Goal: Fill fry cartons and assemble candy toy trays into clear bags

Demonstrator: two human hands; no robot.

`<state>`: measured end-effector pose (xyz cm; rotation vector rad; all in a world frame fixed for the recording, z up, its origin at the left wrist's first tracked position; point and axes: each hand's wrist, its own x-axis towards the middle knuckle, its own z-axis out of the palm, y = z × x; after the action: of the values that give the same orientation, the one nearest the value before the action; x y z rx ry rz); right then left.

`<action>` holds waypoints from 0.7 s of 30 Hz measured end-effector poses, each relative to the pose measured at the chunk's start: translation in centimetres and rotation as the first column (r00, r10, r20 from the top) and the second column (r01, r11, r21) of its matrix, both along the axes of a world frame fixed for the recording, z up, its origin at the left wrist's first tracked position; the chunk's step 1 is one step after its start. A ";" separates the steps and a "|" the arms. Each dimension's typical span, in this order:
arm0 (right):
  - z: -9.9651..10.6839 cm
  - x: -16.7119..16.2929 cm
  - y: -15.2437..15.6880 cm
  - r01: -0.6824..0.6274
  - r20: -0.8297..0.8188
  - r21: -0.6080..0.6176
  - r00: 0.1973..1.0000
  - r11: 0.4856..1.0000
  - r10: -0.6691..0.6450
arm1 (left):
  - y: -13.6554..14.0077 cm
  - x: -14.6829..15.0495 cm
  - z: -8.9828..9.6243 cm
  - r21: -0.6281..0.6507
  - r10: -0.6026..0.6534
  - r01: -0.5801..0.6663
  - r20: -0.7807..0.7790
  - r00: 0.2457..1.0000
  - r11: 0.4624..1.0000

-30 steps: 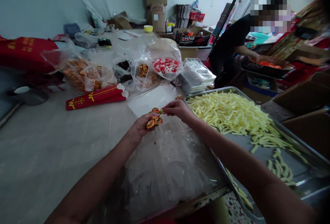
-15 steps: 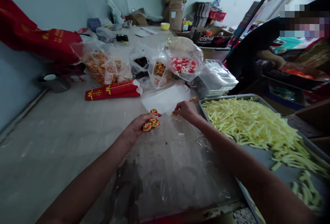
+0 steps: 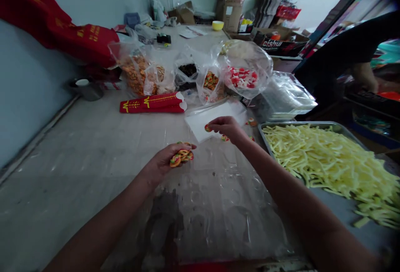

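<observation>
My left hand is closed around a clump of small round pizza-like pieces, orange with red and green patches. Between the thumb and fingers of my right hand is one more pizza-like piece, held in front of a white sheet. A similar loose piece lies just below my right hand, partly hidden by it. Another loose piece is farther right, near the tray. Clear plastic covers the table under both hands.
A metal tray of pale yellow fry-like strips stands at right. Red printed sleeves lie at left-centre. Behind are clear bags, one with red and white pieces, and stacked clear packs. A person's arm is at far right.
My right hand has lifted away from the table and moved up and left over the white sheet with one piece. My left hand keeps its clump. The view has shifted, turning rightward.
</observation>
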<state>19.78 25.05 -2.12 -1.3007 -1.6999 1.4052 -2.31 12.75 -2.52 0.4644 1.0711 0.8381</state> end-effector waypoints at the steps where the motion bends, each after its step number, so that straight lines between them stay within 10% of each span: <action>1: -0.4 0.0 0.2 0.016 0.019 -0.006 1.000 1.000 -0.016 | -0.7 -1.1 0.2 -0.006 0.024 -0.025 -0.025 0.999 1.000; 11: -2.8 -2.5 -1.4 -0.130 0.646 0.334 0.753 0.934 -0.126 | -2.3 -2.8 1.1 0.071 0.156 -0.156 0.010 0.988 0.985; 16: -1.7 -3.1 -2.3 -0.072 0.487 0.377 0.863 0.923 -0.132 | -2.4 -2.9 0.5 0.089 0.157 -0.160 0.041 0.987 0.983; 21: -0.2 -6.5 -5.3 -0.325 0.026 -0.033 0.945 0.945 0.326 | -1.7 -2.3 -0.6 0.070 0.163 -0.169 0.089 0.983 0.983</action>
<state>13.30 19.75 -2.28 -1.0947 -1.9917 1.6039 -4.58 11.09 -3.08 0.4054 1.0132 1.0408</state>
